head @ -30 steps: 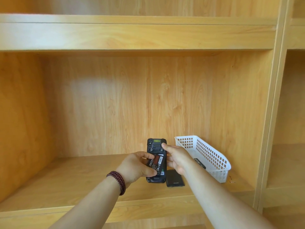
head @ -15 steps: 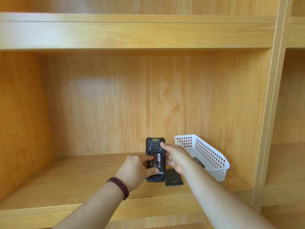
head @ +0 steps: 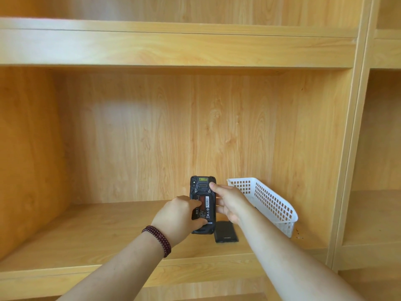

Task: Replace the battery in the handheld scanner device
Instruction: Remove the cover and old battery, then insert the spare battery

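While my left hand (head: 176, 216), the one with the dark red bead bracelet (head: 158, 239) at its wrist, presses down with thumb and fingertips on the flat black battery with the red and white label (head: 203, 207), my right hand (head: 229, 202) is closed around the far edge of the black, hard-shelled handheld scanner (head: 202, 204), forefinger up near its top corner. I hold the scanner upright, back towards me, above the light wooden shelf (head: 91, 233), and the battery sits in its open bay, seemingly close to flush, though my fingers hide its left edge.

I judge the scanner to be stiff and moderately heavy for its size, with smooth plastic sides that could slip, so clamping it by the long edges, as my right hand does, suits it. The battery looks light and rigid; pressure belongs on its flat face near the lower end, not on the label's corners, and it should not be forced if it sits crooked.

Just beyond the scanner's foot a flat black rectangular piece (head: 226, 235) lies on the shelf. I take it for the back cover, but I cannot be sure; it looks thin and easy to pinch by its edges. Farther right stands a white perforated plastic basket (head: 271, 205), something dark inside.
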`<action>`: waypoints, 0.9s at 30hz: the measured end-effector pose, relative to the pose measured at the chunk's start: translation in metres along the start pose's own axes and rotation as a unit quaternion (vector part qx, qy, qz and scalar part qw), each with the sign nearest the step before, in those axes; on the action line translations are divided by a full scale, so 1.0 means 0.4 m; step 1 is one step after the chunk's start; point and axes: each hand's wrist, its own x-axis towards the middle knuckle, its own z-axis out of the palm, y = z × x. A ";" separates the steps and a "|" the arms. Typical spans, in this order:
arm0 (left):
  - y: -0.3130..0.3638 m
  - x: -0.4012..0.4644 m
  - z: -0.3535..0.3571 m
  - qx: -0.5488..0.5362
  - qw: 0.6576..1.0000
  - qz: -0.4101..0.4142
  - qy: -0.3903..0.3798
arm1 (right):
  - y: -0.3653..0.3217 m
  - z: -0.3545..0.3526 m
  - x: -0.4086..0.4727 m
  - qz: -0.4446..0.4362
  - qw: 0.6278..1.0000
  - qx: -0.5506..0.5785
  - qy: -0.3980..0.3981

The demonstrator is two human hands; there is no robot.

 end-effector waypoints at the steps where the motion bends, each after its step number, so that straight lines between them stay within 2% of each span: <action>1: 0.000 0.002 -0.003 0.013 1.000 0.003 -0.002 | -0.002 0.001 0.001 -0.002 1.000 0.002 -0.001; 5: -0.002 0.011 -0.004 0.040 0.999 0.015 0.011 | -0.018 0.007 -0.001 -0.013 1.000 0.003 -0.002; 8: -0.009 0.011 0.007 0.020 0.999 -0.005 0.040 | -0.029 0.012 -0.006 -0.025 1.000 -0.001 0.005; 13: -0.037 0.011 0.026 -0.040 0.996 -0.010 0.073 | -0.036 0.014 -0.009 -0.031 0.999 0.002 0.023; 16: -0.039 0.017 0.022 -0.140 0.982 -0.062 0.109 | -0.037 0.021 -0.012 -0.034 0.999 0.003 0.016; 18: -0.038 0.026 0.011 -0.214 0.961 -0.127 0.123 | -0.040 0.028 -0.016 -0.039 0.999 0.005 0.011; 20: -0.041 0.037 -0.005 -0.315 0.920 -0.218 0.082 | -0.046 0.032 -0.016 -0.045 0.999 0.011 0.006; 23: -0.049 0.047 -0.033 -0.511 0.803 -0.304 -0.047 | -0.055 0.038 -0.021 -0.049 0.999 0.011 -0.003; 24: -0.052 0.049 -0.040 -0.529 0.790 -0.300 -0.078 | -0.055 0.039 -0.021 -0.052 0.999 0.008 -0.007; 27: -0.056 0.055 -0.051 -0.531 0.796 -0.270 -0.108 | -0.053 0.038 -0.022 -0.060 0.998 0.016 -0.024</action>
